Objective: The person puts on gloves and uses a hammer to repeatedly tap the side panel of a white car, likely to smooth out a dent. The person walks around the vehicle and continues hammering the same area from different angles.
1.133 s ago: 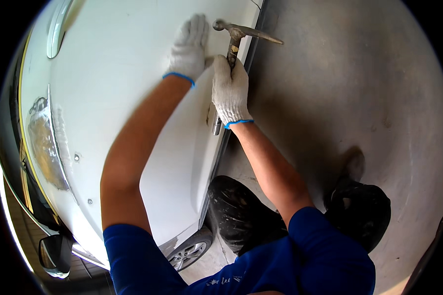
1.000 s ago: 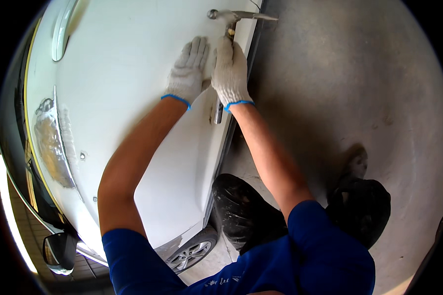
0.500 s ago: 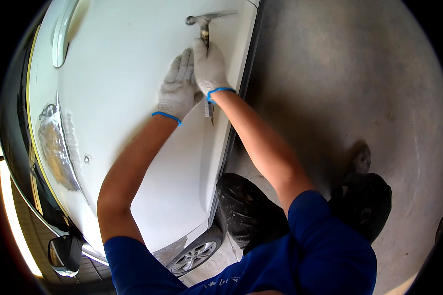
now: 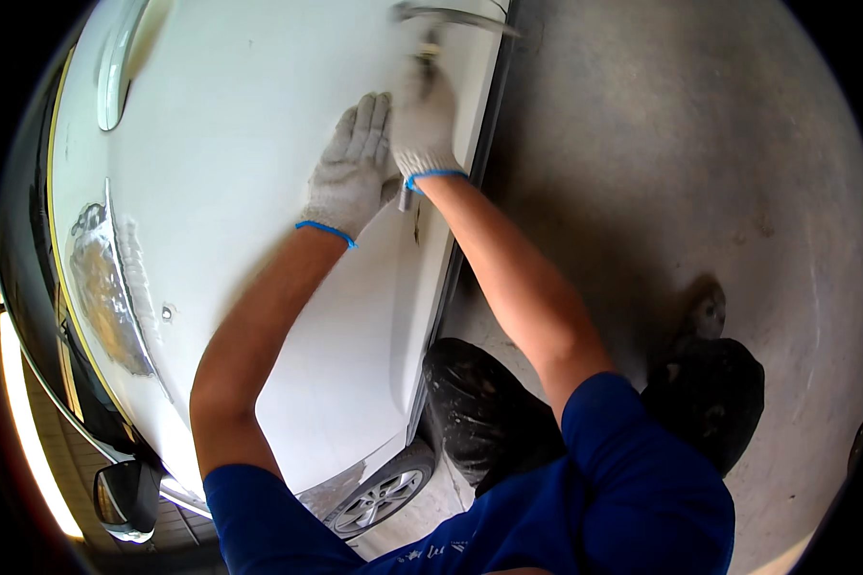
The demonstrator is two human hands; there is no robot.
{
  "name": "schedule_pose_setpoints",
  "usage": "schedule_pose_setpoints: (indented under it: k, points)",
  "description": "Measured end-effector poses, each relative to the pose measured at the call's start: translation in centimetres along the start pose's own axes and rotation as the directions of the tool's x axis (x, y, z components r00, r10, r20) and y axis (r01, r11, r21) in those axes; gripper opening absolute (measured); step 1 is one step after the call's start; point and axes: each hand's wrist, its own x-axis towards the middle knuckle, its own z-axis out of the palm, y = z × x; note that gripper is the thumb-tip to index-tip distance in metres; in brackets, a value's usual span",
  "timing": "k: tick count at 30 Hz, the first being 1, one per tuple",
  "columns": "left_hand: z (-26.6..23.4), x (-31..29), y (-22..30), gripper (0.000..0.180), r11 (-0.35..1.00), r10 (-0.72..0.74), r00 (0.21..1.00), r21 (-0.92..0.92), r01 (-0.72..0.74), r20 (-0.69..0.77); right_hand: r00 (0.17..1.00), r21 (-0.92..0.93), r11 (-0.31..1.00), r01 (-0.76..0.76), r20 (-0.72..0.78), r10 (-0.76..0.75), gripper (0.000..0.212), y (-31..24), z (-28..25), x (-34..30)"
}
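Observation:
My left hand (image 4: 347,168), in a white knit glove with a blue cuff edge, lies flat against a white car door panel (image 4: 249,153), its fingers stretched out. Just to its right, my right hand (image 4: 425,125) wears a matching glove and is wrapped around a hammer. The hammer's head (image 4: 455,16), with a long thin pointed end, is smeared by motion beyond my knuckles, near the door's edge. The metal butt of its handle (image 4: 406,196) shows below my right wrist. Whether the head touches the panel I cannot tell.
On the left of the panel is a bare, sanded patch (image 4: 110,297) with a raised crease. A door handle (image 4: 123,72) sits at the upper left, a side mirror (image 4: 129,494) at the lower left. Below are a wheel (image 4: 384,498) and my bent knee (image 4: 484,407). Concrete floor (image 4: 662,172) lies to the right.
My right hand and the hammer have swung to the right and upward in the picture, away from my left hand's fingers. My left hand stays in nearly the same place.

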Motion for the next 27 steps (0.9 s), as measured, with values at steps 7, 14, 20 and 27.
schedule_pose_setpoints:
  k: [7,14,20,27]
  points:
    - [0.8,-0.7,0.1,0.089,0.999,0.007,0.997,-0.036,-0.01,-0.071,0.998,0.129,0.991,-0.037,-0.039,0.043,0.046,-1.1,-1.0,0.2]
    - [0.8,-1.5,0.0,0.086,0.998,0.008,1.0,-0.056,-0.009,-0.026,0.996,0.216,0.973,-0.084,-0.007,0.088,0.046,-1.9,-1.7,-0.9]
    - [1.0,-0.7,0.0,0.084,0.999,0.012,1.0,-0.045,-0.013,-0.015,0.999,0.024,0.999,0.031,0.028,-0.032,0.044,-0.1,-0.7,-0.8]
    - [0.7,-0.5,0.6,0.085,0.999,0.035,0.998,-0.036,-0.034,0.05,0.992,-0.032,0.998,-0.051,0.111,0.054,0.046,0.2,-0.3,0.5]
